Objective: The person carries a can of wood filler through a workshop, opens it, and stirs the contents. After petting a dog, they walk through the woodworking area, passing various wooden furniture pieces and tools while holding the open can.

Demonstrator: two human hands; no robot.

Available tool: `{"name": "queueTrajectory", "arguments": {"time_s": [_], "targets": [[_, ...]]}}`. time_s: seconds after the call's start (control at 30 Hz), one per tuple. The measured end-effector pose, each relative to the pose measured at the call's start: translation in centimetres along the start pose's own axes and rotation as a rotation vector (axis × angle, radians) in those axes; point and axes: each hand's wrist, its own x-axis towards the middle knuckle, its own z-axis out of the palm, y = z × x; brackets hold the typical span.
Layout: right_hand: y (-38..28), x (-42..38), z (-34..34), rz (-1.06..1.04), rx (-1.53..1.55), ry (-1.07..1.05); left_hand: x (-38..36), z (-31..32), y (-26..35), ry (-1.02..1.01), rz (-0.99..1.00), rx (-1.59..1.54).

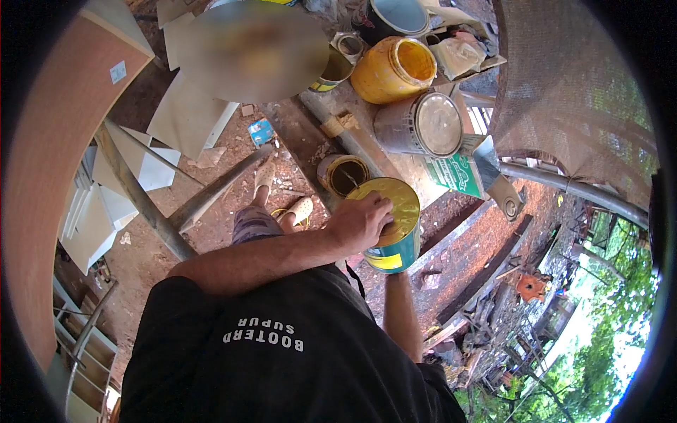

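**Hand on a tin lid in an outdoor yard**

Outdoors, we look down on red dirt ground (211, 233) littered with offcuts of white board (187, 113), with trees at the lower right. Toward twelve o'clock runs a rough wooden bench (310, 141) crowded with paint containers.

Our left hand (360, 222) reaches out from nine o'clock, the forearm stretched across the black shirt (282, 352), wrist bent slightly down. Its fingers are curled and pressed onto the gold lid of a teal-and-yellow tin (395, 240), which sits near the centre of the view at the bench's near edge. The fingertips rest on the lid's left rim.

Our right forearm (402, 317) rises from six o'clock straight up beneath the tin; the right hand is hidden behind the can, so we cannot tell how its fingers lie.

Just beyond the tin, at eleven o'clock from it, stands a small open can (343, 174) with a dark inside. Farther at one o'clock lie a grey can (423, 125) on its side and a yellow bucket (395, 68).
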Motion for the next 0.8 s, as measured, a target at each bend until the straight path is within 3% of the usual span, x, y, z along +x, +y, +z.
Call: {"name": "queueTrajectory", "arguments": {"time_s": [0.1,0.2,0.3,0.37,0.43,0.5,0.8], "targets": [[1.3,0.4,-4.5,0.019,0.174,0.081,0.0,-0.1,0.1,0.002,0.000,0.002],[0.3,0.0,-1.0,0.011,-0.204,0.011,0.0,-0.1,0.1,0.000,-0.002,0.002],[-0.1,0.2,0.2,0.004,-0.072,-0.009,0.0,0.0,0.0,0.001,0.001,0.003],[0.5,0.0,-1.8,-0.048,-0.678,0.053,0.0,0.0,0.0,-0.002,0.001,0.002],[0.5,0.0,-1.6,-0.044,-0.713,0.047,0.0,0.0,0.0,-0.010,-0.003,0.000],[0.2,0.1,-1.5,0.017,-0.177,-0.026,0.0,0.0,-0.1,-0.011,0.003,-0.002],[0.2,-0.6,0.6,-0.027,-0.162,0.102,0.0,-0.1,0.0,-0.015,0.008,0.014]]}}
